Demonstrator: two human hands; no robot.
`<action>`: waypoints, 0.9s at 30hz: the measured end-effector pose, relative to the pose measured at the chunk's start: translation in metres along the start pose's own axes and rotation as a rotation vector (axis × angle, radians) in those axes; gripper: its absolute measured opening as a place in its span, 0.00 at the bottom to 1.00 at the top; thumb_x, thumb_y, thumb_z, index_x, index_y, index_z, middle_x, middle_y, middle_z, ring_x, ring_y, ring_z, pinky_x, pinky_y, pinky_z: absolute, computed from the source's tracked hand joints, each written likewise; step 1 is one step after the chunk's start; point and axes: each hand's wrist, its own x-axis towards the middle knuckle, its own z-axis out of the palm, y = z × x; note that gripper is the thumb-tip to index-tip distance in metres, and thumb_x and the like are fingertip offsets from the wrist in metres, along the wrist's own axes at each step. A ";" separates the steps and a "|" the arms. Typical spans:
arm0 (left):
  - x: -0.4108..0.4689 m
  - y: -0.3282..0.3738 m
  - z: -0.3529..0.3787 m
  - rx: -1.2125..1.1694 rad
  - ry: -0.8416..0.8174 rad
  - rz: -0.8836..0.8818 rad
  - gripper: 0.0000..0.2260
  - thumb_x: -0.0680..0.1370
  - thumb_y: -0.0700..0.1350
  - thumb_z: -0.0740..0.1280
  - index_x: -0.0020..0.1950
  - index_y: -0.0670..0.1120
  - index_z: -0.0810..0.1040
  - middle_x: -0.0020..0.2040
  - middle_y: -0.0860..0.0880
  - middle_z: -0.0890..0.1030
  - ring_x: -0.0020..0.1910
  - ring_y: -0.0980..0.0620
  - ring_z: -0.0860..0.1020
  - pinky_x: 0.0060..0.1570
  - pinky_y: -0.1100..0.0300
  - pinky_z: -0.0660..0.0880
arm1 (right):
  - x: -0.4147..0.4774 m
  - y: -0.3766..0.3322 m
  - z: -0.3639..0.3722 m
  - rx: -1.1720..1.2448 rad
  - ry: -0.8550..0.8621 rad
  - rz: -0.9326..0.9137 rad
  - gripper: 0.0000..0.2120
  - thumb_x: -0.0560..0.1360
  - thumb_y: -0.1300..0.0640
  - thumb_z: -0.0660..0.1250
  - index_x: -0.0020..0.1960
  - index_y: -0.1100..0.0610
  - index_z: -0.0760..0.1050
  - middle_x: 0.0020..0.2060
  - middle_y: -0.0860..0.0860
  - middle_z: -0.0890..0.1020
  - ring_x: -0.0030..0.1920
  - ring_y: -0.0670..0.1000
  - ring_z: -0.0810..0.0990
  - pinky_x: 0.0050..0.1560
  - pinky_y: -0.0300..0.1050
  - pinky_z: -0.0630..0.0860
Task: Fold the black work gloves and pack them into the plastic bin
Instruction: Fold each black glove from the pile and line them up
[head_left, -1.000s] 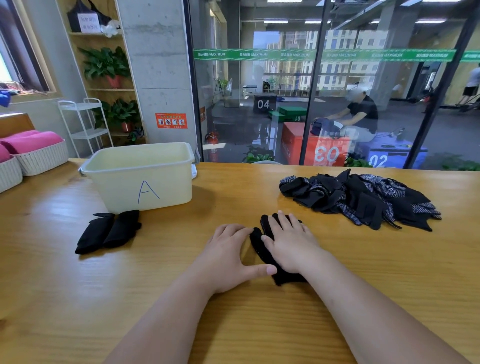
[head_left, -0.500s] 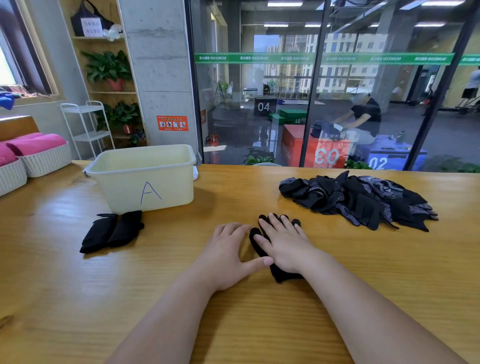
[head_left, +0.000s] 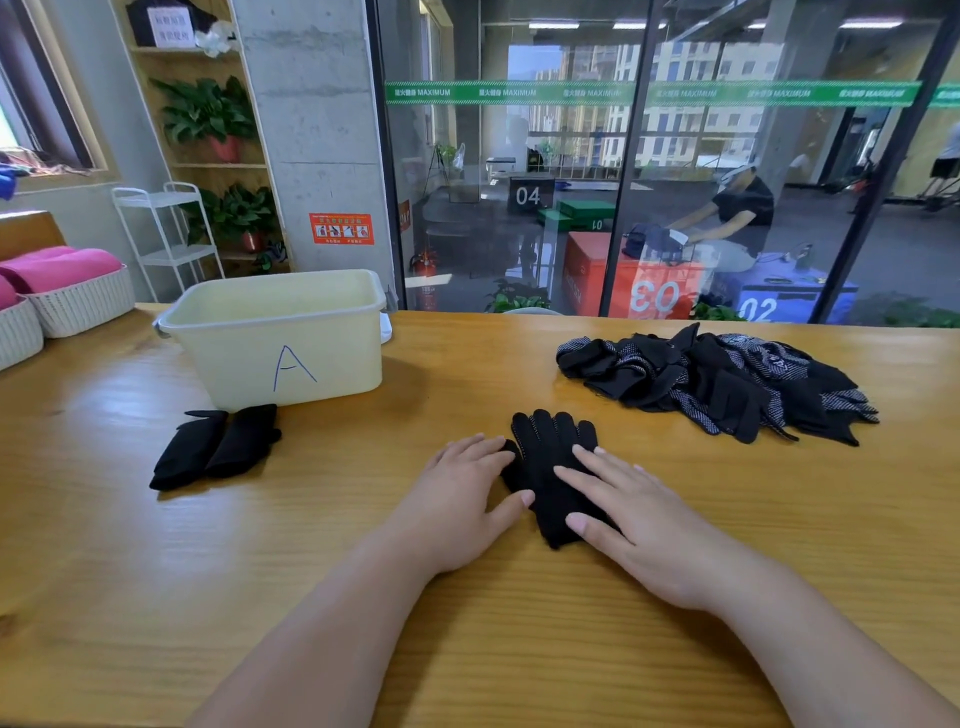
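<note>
wooden table | glove flat, fingers pointing away | both hands spread flat, flanking it

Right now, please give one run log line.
hands: left, right flat on glove | folded pair beside bin

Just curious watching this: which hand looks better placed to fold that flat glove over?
Probably the right hand: it lies on the glove, while the left hand only touches its edge.
</note>
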 end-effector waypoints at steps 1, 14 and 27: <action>-0.001 0.000 0.000 -0.020 0.023 0.017 0.33 0.82 0.71 0.59 0.82 0.54 0.69 0.83 0.59 0.64 0.84 0.57 0.56 0.83 0.48 0.57 | -0.002 0.002 0.001 0.009 0.011 -0.013 0.31 0.84 0.30 0.48 0.85 0.34 0.48 0.84 0.34 0.43 0.82 0.36 0.36 0.85 0.48 0.41; -0.004 0.015 0.002 -0.120 0.102 0.289 0.19 0.75 0.65 0.75 0.62 0.60 0.83 0.67 0.65 0.78 0.72 0.62 0.68 0.73 0.52 0.69 | -0.010 0.023 -0.006 0.278 0.238 -0.049 0.03 0.75 0.39 0.77 0.48 0.33 0.84 0.64 0.24 0.76 0.67 0.32 0.73 0.71 0.47 0.69; -0.002 0.010 0.002 -0.134 0.099 0.308 0.11 0.77 0.61 0.76 0.56 0.59 0.88 0.60 0.64 0.80 0.65 0.60 0.73 0.67 0.50 0.73 | -0.012 0.022 -0.006 0.193 0.290 -0.122 0.08 0.73 0.38 0.78 0.50 0.35 0.84 0.60 0.29 0.78 0.68 0.39 0.71 0.65 0.44 0.72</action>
